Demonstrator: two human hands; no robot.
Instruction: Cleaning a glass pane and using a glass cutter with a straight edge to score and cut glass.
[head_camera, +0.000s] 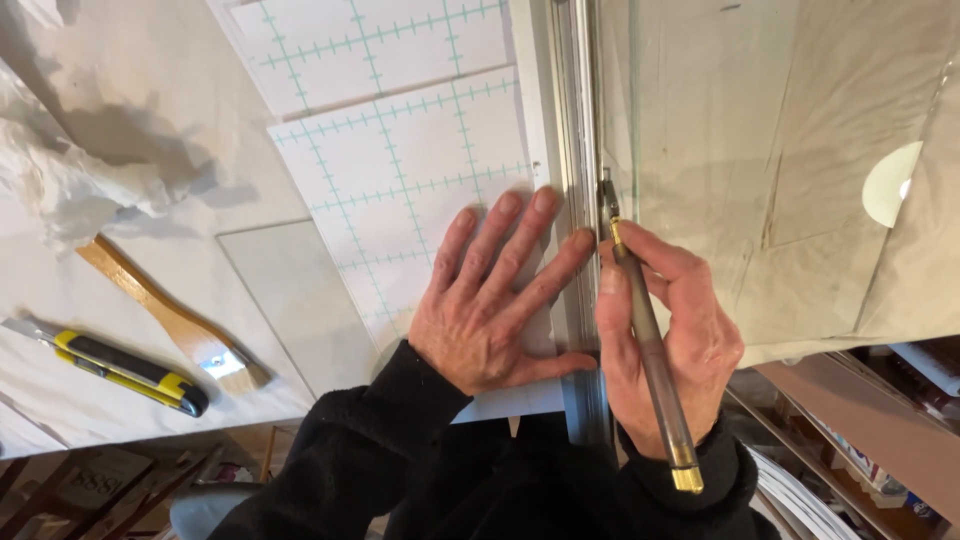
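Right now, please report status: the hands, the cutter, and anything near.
Left hand flat on gridded sheet, against metal straightedge. Right hand gripping glass cutter, tip at straightedge on glass pane. Utility knife, wooden brush lying left, apart.

bench (60, 300): knife (120, 366) far left | brush (170, 315) beside it | gridded sheets (410, 170) centre, left hand (495, 300) on them | straightedge (580, 150) right of sheets | glass pane (720, 150) right of straightedge

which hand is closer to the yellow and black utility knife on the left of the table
Left. The left hand lies flat on the gridded sheet, apart from the utility knife. The right hand, holding the glass cutter, is farther away, beyond the left hand.
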